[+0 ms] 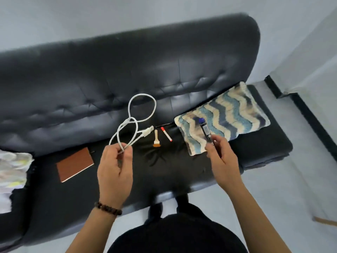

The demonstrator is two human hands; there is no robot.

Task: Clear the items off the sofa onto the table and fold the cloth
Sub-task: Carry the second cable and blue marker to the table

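Note:
My left hand point(114, 167) pinches a looped white cable point(142, 106) and holds it up above the black sofa seat point(164, 167). My right hand point(221, 157) grips a dark pen with a blue cap point(205, 129), raised over the near corner of a wavy blue-and-cream cloth point(231, 114) that lies on the seat's right end. A small wooden-handled brush point(156, 138) and a white marker with a red cap point(166, 134) lie on the seat between my hands. A brown notebook point(74, 164) lies on the seat to the left.
A pale crumpled cloth point(12, 176) sits at the sofa's left edge. The sofa backrest point(127, 70) stands behind the seat, with a light wall beyond. Grey floor point(291, 189) lies to the right, with a black baseboard point(310, 115) along the wall. No table is in view.

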